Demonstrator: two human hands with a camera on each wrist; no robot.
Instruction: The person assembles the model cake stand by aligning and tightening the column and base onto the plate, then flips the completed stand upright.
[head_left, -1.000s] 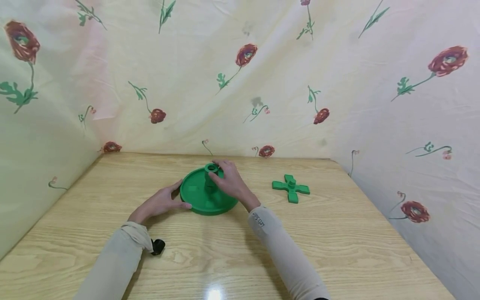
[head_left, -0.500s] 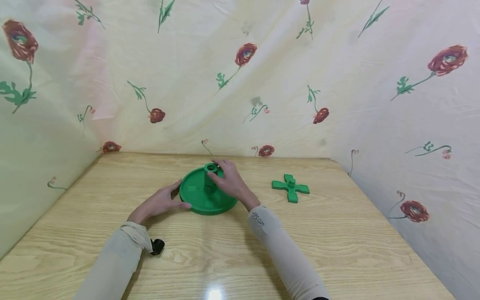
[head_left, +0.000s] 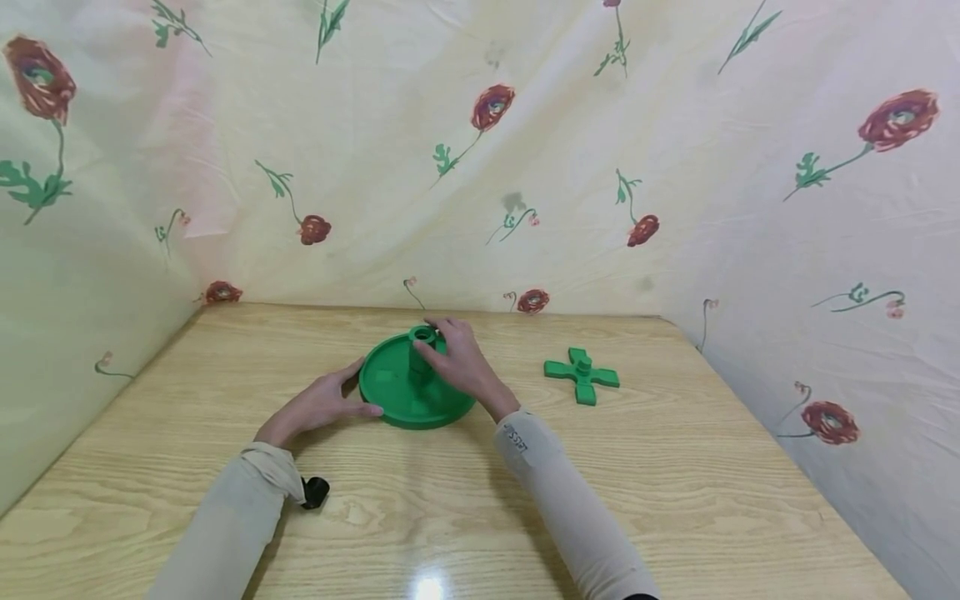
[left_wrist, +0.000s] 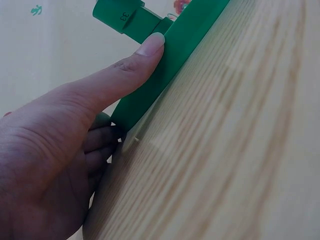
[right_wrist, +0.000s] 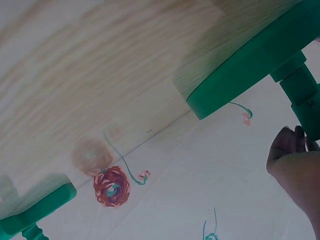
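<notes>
- Left hand (head_left: pixel 324 403) spreads fingers and thumb around the green round tray (head_left: pixel 392 402) at nine o'clock, seemingly steadying it.
- Right hand (head_left: pixel 463 362) curls its fingers around the central hollow post (head_left: pixel 417 361), apparently for control.
- Cross-shaped piece (head_left: pixel 582 377) lies at three o'clock, on the counter (head_left: pixel 675 467).

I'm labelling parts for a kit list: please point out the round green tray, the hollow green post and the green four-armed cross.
Round green tray (head_left: pixel 393 398): head view, bare floor.
Hollow green post (left_wrist: pixel 125 16): left wrist view, wider upper section.
Green four-armed cross (head_left: pixel 582 372): head view, centre.
</notes>
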